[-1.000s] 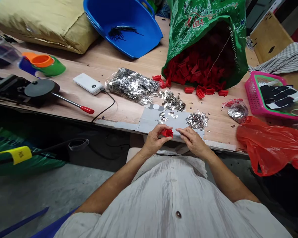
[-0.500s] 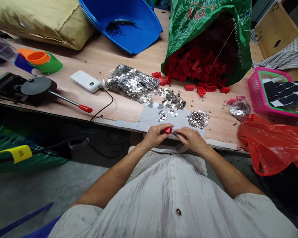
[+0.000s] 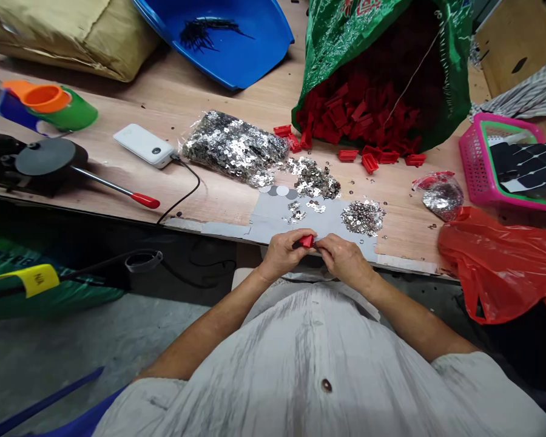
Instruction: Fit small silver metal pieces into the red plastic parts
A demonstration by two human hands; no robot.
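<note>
At the table's front edge my left hand [image 3: 284,253] is closed round a small red plastic piece [image 3: 306,241]. My right hand [image 3: 343,258] pinches against the same piece from the right, fingertips touching it; whatever small item it pinches is hidden. Just beyond my hands lie loose heaps of small silver metal parts [image 3: 362,216] on a grey sheet [image 3: 273,218]. Farther back, a green bag [image 3: 346,36] lies open, spilling many red plastic pieces [image 3: 359,115].
A clear bag of silver parts [image 3: 230,145], a white power bank [image 3: 144,144] with a black cable, a black press tool with a red-tipped handle [image 3: 50,161], a blue basin [image 3: 236,36], a pink basket [image 3: 505,161] and a red plastic bag [image 3: 500,261] surround the work spot.
My right hand has closed in from a gap to touch the red piece in my left hand. The view has tilted slightly downward.
</note>
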